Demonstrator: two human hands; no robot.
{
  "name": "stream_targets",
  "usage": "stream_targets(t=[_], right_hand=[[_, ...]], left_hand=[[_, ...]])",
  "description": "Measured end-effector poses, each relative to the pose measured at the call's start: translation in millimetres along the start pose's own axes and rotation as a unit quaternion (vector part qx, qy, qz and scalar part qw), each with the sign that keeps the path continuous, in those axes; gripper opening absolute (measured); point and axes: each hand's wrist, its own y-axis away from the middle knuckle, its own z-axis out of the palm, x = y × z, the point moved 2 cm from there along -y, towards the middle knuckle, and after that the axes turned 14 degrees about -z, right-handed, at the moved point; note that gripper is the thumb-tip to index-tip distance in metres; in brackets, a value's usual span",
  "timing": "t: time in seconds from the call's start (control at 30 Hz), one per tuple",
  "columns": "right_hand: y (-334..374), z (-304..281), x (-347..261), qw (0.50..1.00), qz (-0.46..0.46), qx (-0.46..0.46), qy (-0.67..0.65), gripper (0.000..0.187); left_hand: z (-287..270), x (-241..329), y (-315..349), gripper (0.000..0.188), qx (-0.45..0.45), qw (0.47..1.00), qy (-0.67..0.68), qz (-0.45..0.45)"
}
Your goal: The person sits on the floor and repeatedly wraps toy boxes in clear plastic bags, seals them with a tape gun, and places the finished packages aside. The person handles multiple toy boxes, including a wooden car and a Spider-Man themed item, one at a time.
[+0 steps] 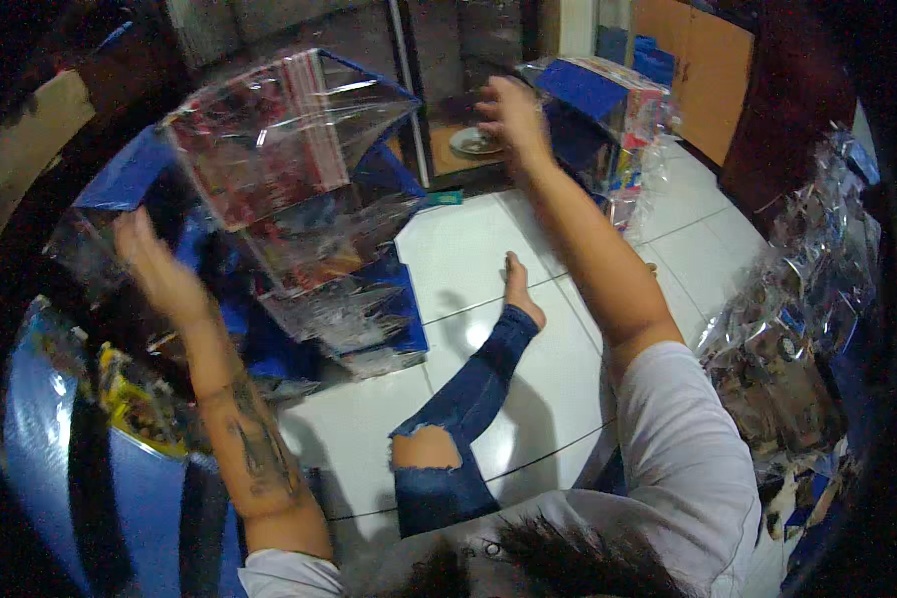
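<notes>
Fingers first: the left hand [154, 264] has its fingers spread loose, pressed flat against the side of the clear plastic display box [274, 149] rather than gripping it. The right hand [513, 120] is blurred, fingers half curled and holding nothing as far as I can see, hovering by a second blue-and-clear box [608, 110] at about 1 o'clock.

Near to far: denim leg [463, 399] with a ripped knee stretched over the white tile floor [468, 249], bare foot pointing toward 12. At 9 o'clock, a stack of blue flattened packs [70, 439]. At 3 o'clock, a heap of crinkly cellophane packs [797, 339].

The main box sits at 11 o'clock, on top of a tipped pile of similar clear packs [344, 299]. Its long axis runs roughly 8 to 2, open face tilted toward 1 o'clock.

Progress-wise I'd guess midway: a few boxes are formed up, but plenty of flat stock sits on both sides.
</notes>
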Motion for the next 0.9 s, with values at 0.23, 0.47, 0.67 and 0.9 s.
stream_targets(t=[0.23, 0.47, 0.67, 0.9], right_hand=[[-82, -332, 83, 0.942, 0.093, 0.280, 0.162, 0.102], [-160, -353, 114, 0.939, 0.042, 0.226, 0.256, 0.044], [-140, -277, -14, 0.954, -0.214, 0.201, 0.064, 0.030], [-11, -214, -227, 0.964, -0.229, 0.034, 0.130, 0.034]], left_hand=[[-6, 24, 205, 0.080, -0.049, 0.905, -0.069, 0.417], [74, 55, 268, 0.084, -0.301, 0.904, 0.098, 0.287], [55, 3, 297, 0.087, -0.510, 0.846, 0.115, 0.105], [85, -33, 317, 0.078, -0.601, 0.493, 0.324, -0.539]])
